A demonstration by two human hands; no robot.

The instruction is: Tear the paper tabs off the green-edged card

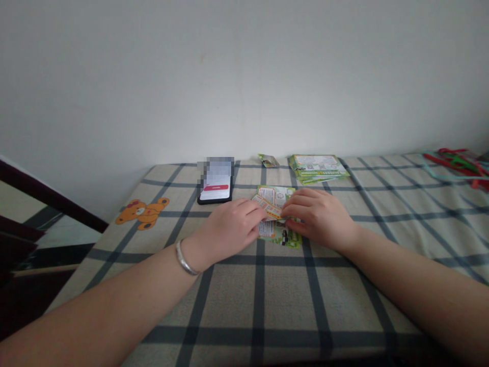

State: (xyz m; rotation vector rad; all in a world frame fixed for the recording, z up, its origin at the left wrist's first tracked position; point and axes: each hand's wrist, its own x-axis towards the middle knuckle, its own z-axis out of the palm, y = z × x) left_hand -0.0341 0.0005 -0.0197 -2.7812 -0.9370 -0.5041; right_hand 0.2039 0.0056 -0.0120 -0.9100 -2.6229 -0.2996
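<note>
Printed paper [278, 192], green and white, lies on the cloth-covered table [225, 306] in front of me, with a raised fold across its middle. My left hand [235, 224] has its fingers bent and gripping the fold's left end; my right hand [324, 216] pinches the right end. Off to the left, an orange bear figure [147, 213] shows on the cloth. Farther back lies a lit phone [216, 186], then a leaflet stack [317, 165] and a small paper piece [269, 161] near the wall [244, 76].
</note>
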